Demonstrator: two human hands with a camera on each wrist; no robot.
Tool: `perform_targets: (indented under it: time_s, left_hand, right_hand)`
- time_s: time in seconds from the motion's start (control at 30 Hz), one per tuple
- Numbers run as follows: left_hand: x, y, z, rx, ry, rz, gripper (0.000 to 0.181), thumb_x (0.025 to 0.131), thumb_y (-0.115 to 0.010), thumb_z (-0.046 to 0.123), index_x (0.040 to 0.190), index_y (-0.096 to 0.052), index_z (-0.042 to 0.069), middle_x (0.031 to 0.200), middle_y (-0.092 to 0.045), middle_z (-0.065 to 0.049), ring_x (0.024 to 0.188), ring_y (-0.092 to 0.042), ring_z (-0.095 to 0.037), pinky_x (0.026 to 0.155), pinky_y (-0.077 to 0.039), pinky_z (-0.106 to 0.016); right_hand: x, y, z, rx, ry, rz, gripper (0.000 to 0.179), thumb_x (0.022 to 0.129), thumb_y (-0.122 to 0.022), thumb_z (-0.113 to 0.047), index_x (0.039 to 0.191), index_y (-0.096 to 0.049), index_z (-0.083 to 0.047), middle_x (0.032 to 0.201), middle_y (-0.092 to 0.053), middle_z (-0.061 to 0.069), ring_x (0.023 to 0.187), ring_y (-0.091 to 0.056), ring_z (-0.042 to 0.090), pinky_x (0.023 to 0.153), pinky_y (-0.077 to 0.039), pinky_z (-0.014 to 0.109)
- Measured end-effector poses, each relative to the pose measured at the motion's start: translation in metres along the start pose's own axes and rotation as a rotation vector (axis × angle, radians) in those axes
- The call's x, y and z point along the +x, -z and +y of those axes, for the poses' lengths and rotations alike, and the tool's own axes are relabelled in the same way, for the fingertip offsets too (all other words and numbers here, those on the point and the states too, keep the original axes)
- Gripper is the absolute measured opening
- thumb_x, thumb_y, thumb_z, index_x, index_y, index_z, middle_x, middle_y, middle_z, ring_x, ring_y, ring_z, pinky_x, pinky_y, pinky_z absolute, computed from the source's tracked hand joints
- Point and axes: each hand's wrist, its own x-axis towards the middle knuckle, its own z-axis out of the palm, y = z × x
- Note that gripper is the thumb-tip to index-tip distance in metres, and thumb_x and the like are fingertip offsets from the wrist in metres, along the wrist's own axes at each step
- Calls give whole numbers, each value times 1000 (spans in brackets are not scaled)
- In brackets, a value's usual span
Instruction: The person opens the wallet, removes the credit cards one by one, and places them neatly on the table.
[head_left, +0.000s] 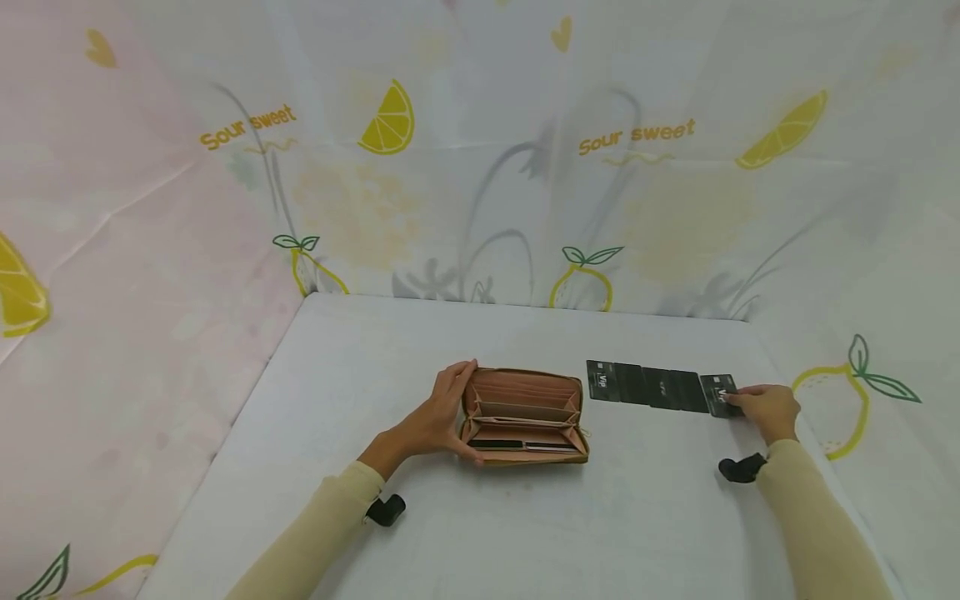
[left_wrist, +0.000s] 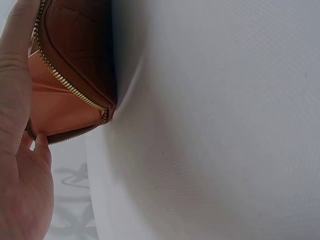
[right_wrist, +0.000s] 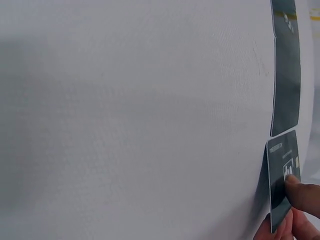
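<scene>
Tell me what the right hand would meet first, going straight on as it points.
The right hand, pinching a black rectangular VIP card, would likely meet the neighbouring black rectangular card on its left first, though it might pass above it; the height is unclear.

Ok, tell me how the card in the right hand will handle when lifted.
The card is probably stiff: it looks flat though the right hand pinches only one end. It's thin, so likely light; smooth-looking, so possibly slippery.
</scene>
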Motion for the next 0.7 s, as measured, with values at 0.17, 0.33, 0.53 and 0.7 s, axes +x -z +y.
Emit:
perform_targets:
  time_s: [0.17, 0.33, 0.53, 0.7]
  left_hand:
    - [0, 0, -1, 6, 4, 2, 153, 46, -95, 54, 156, -1, 4, 152, -13, -16, 139, -16, -32, 105, -36, -49]
    - [0, 0, -1, -3, -2, 10, 153, 45, -96, 52, 156, -2, 3, 152, -13, -17, 139, -17, -32, 105, -36, -50]
    - [-1, 0, 0, -3, -9, 0, 153, 46, -95, 53, 156, -1, 3, 152, -13, -17, 140, -15, -33, 106, -35, -50]
    - [-1, 0, 0, -8, -12, 3, 153, 46, -96, 52, 156, -1, 3, 152, -13, -17, 140, -15, -33, 106, -34, -50]
  right_hand:
    - [-2, -2, -5, -8, -10, 5, 41, 88, -69, -20, 108, -64, 16, 117, -55, 36, 110, -43, 47, 88, -35, 54]
    - [-2, -5, -5, -25, -1, 22, 40, 89, -68, -19, 108, -64, 16, 116, -56, 35, 109, -43, 47, 89, -33, 55]
    - [-5, -7, 1, -34, 47, 43, 39, 88, -69, -19, 103, -66, 16, 114, -57, 36, 107, -42, 49, 90, -31, 56]
    - [-8, -8, 1, -53, 89, 58, 41, 87, -69, -21, 104, -66, 16, 114, -56, 37, 107, -39, 51, 89, -30, 58]
